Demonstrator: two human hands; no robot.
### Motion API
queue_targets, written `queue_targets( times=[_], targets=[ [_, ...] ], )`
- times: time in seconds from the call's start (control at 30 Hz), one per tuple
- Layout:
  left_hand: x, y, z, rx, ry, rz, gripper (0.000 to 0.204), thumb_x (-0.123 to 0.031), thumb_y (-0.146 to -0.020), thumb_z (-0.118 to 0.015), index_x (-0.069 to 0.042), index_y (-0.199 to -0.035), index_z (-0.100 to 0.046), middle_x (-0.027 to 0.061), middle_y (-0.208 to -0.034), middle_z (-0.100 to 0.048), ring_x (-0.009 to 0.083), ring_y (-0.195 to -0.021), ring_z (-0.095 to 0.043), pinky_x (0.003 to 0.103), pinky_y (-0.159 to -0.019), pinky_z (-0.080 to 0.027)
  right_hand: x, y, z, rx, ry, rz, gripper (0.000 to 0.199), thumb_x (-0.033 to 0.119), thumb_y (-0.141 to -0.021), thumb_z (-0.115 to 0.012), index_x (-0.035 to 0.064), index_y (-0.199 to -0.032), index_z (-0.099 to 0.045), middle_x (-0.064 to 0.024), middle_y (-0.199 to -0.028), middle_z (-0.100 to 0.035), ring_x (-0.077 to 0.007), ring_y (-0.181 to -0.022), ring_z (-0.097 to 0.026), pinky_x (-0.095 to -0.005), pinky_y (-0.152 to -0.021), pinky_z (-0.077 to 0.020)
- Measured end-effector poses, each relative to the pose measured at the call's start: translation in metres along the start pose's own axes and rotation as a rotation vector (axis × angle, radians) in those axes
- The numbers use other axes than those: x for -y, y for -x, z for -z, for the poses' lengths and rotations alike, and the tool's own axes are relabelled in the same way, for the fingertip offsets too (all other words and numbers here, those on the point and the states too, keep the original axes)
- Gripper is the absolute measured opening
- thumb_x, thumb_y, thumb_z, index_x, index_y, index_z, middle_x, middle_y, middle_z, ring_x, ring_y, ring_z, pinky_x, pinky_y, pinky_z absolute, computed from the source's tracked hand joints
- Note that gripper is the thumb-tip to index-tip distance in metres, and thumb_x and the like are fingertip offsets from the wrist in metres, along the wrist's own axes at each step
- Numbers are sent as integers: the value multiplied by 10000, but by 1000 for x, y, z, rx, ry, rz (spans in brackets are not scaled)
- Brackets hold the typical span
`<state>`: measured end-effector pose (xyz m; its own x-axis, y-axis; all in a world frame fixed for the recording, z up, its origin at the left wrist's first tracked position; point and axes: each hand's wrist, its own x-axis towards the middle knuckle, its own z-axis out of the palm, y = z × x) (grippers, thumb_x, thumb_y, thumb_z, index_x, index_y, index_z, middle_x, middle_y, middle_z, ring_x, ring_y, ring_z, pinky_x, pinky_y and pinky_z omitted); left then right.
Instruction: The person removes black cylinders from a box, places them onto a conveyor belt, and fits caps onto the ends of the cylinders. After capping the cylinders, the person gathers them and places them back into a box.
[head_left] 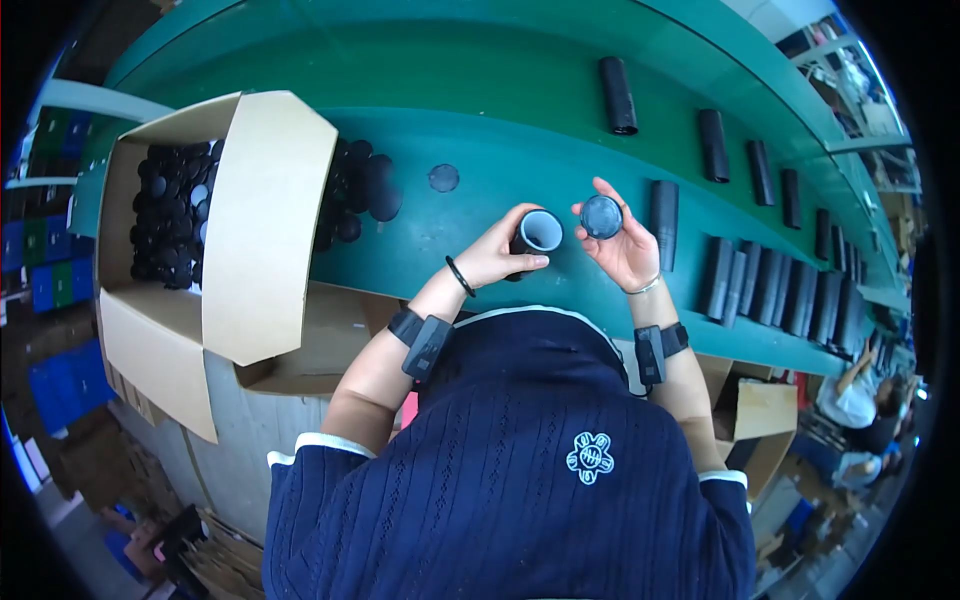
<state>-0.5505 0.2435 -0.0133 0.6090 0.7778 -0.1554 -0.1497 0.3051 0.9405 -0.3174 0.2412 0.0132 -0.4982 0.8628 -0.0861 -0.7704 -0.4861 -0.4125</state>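
Left hand [497, 256] is gripping a short black tube [534, 236], fingers curled around its side wall, thumb lying along the lower edge. The tube is tilting so its open, pale-rimmed mouth is facing up toward the camera. A thin dark band is sitting on the left wrist, and a black strap-on device is riding further down the forearm.

Right hand [624, 243] is holding a round black cap [601, 216] pinched at the fingertips, palm turned up and partly open, index finger standing above the cap. The cap is sitting just beside the tube's mouth, to its right, apart from it and not touching.

Both hands are hovering over a green surface [480, 120]. Just beyond the left hand a single black disc [443, 178] is lying flat on it. Further out to the left of that hand a loose pile of black caps [357, 192] is spilling beside an open cardboard box [262, 215], which is holding many more of the same caps.

Just right of the right hand one black tube [663, 222] is lying on its side. Further right a row of finished black tubes [775, 285] is lying packed side by side. Beyond the right hand, well apart, single tubes [617, 95] are lying spaced along the far strip of the surface.
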Motion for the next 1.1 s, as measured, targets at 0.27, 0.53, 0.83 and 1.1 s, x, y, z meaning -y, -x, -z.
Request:
queue_targets(
  times=[0.27, 0.53, 0.83, 1.1],
  targets=[
    [-31, -20, -23, 252, 15, -26, 679, -102, -706, -772, -70, -1294, -433, 32, -1207, -495, 141, -1131, -474, 298, -959, -389, 33, 11, 12, -104, 364, -209, 498, 395, -987, -348, 1, -1267, -466, -135, -1005, -593, -194, -674, -585, -251, -524, -472],
    [-35, -29, -33, 189, 266, 161, 755, 5, -722, -718, -17, -1371, -333, 80, -1267, -491, 189, -1189, -466, 343, -1025, -361, 33, 25, 3, -48, 718, -45, 814, 31, -768, -682, 107, -1448, -242, -64, -1375, -377, -144, -1044, -538, -289, -834, -485],
    [-24, -49, -28, 195, 231, 104, 722, -122, -705, -749, 0, -1313, -381, 90, -1215, -510, 215, -1133, -497, 347, -994, -361, 25, 13, 16, -136, 449, 291, 570, 24, -760, -709, 95, -1276, -477, -34, -1198, -541, -160, -1106, -519, -309, -977, -419],
    [-4, -32, -18, -104, -175, -32, 703, -38, -700, -753, -69, -1284, -363, 67, -1154, -503, 181, -1067, -510, 338, -942, -418, 23, 15, 12, 118, -102, 73, 809, 229, -741, -760, 68, -1391, -306, -151, -1228, -511, -253, -987, -571, -363, -857, -496]
  ],
)
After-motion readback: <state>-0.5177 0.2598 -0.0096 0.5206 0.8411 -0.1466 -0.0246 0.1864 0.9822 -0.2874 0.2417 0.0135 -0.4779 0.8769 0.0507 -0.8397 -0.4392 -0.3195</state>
